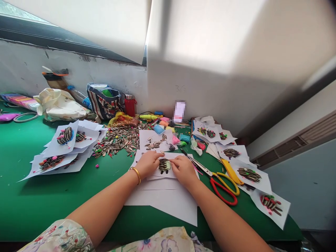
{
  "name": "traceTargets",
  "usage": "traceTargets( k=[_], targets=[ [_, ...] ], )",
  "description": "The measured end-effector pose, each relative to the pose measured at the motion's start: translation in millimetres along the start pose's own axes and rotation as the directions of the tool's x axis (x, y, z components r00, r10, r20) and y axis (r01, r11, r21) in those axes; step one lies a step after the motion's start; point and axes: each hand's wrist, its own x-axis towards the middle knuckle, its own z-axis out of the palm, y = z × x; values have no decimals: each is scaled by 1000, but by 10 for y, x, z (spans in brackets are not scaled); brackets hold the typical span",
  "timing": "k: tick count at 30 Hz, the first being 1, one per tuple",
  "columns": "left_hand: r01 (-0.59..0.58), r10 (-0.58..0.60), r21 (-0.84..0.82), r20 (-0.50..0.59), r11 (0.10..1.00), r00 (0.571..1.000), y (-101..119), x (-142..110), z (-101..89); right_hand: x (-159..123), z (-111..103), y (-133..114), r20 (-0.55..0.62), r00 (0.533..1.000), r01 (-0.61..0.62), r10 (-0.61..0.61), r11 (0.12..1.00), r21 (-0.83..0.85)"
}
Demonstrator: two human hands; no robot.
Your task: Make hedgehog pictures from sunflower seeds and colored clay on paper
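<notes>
A small clay shape stuck with striped sunflower seeds (164,165) lies on a white sheet of paper (168,196) on the green table (52,196). My left hand (147,163), with a gold bangle on the wrist, rests on the sheet at the shape's left, fingers curled and pressed down beside it. My right hand (183,169) sits at the shape's right, its fingertips pinched together at the shape's upper edge. What they pinch is too small to make out.
A heap of sunflower seeds (118,140) lies behind the sheet. Finished seed pictures are stacked at the left (65,147) and spread at the right (249,175). Red and yellow scissors (223,185), coloured clay lumps (168,129), bags and a red flask (129,105) stand against the wall.
</notes>
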Motion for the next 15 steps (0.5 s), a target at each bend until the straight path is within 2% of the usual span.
traceTargets(
  k=[4,7,9,12,15],
  targets=[
    [36,-73,-234,-152,972,986,-61,7,3,-3,-19,9,-39,999,2,-1,999,32],
    [50,-171,-441,-240,896,955,-49,3,-23,-8,-42,-14,-83,996,15,-9,998,64],
    [57,-222,-584,-215,810,951,5,-7,-42,-12,-54,-45,-113,993,41,-32,996,81],
    [87,-248,-738,-111,669,962,117,-31,-55,-17,-67,-103,-150,985,98,-82,990,102],
    [114,-231,-756,-50,645,972,206,-57,-48,-21,-79,-150,-189,975,144,-120,982,121]
  ],
)
